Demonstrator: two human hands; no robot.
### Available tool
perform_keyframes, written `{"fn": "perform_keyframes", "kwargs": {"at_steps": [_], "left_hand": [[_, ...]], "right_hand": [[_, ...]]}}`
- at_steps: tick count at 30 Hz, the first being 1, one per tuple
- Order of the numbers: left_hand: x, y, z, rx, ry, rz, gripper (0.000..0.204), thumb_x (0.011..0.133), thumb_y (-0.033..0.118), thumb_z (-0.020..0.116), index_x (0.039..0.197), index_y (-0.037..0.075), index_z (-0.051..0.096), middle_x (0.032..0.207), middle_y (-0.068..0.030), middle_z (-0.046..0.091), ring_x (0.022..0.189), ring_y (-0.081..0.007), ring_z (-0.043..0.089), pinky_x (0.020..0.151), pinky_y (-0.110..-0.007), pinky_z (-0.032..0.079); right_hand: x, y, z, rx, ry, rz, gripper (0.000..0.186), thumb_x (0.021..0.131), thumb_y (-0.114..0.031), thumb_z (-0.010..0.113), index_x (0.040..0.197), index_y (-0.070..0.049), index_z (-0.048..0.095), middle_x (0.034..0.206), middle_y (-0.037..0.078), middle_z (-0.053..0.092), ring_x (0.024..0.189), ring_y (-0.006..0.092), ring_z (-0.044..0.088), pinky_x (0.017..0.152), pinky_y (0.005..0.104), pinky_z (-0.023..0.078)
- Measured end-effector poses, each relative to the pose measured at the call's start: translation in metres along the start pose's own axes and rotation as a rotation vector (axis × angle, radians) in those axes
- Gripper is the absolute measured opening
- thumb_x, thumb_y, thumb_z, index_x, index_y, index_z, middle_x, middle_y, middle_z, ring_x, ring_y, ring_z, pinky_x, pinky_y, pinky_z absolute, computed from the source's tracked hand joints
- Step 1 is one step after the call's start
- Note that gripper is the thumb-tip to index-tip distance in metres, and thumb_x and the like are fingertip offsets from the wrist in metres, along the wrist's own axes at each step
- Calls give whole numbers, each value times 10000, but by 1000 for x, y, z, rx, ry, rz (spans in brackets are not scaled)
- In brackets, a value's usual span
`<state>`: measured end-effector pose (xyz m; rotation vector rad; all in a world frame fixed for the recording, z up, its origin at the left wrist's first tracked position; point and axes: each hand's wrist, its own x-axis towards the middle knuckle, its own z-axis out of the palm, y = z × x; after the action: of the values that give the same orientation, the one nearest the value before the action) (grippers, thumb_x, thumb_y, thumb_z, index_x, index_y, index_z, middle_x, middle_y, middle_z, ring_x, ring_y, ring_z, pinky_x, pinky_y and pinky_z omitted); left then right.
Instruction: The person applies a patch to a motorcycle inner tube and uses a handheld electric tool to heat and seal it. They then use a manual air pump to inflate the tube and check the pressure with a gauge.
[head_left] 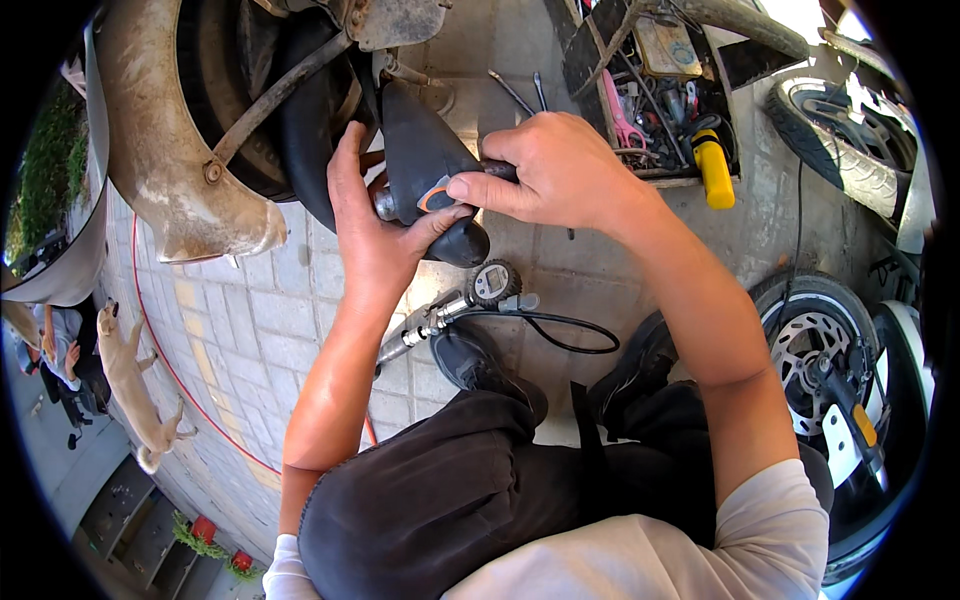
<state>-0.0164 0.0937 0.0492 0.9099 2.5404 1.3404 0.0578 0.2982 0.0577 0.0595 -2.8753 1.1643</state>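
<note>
A black inner tube (425,140) hangs beside the wheel, with a round orange-edged patch (437,197) on its surface. My left hand (375,220) is closed around the tube from the left, its thumb below the patch. A short metal piece (385,204) shows beside the tube; its kind is unclear. From the right, my right hand (555,175) presses its thumb on the patch's edge. Its curled fingers are around a dark cylindrical piece (498,170), mostly hidden. A hose with a digital tyre gauge (492,283) lies on the paving below.
A scratched fender (170,140) and tire (215,90) stand at upper left. A toolbox (660,180) with a yellow-handled tool (712,170) is at upper right. Wheels (815,330) stand on the right. A dog (135,380) and red hose (190,400) are on the left.
</note>
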Motion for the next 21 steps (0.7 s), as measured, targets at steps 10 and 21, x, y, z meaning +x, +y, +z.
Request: {"fn": "perform_keyframes", "kwargs": {"at_steps": [10, 21], "left_hand": [[49, -5, -25, 26, -398, 499, 726, 559, 281, 907, 1218, 142, 636, 1269, -53, 619, 1334, -348, 441, 1165, -550, 199], [54, -17, -30, 100, -554, 411, 425, 638, 174, 857, 1001, 79, 657, 1031, -46, 677, 1181, -302, 570, 1151, -530, 243]], "right_hand": [[8, 4, -18, 167, -205, -20, 708, 891, -629, 551, 639, 27, 636, 504, 197, 524, 500, 377, 558, 521, 447, 463], [14, 5, -11, 226, -279, 65, 752, 908, -663, 495, 705, 40, 668, 536, 203, 544, 531, 371, 570, 539, 448, 465]]}}
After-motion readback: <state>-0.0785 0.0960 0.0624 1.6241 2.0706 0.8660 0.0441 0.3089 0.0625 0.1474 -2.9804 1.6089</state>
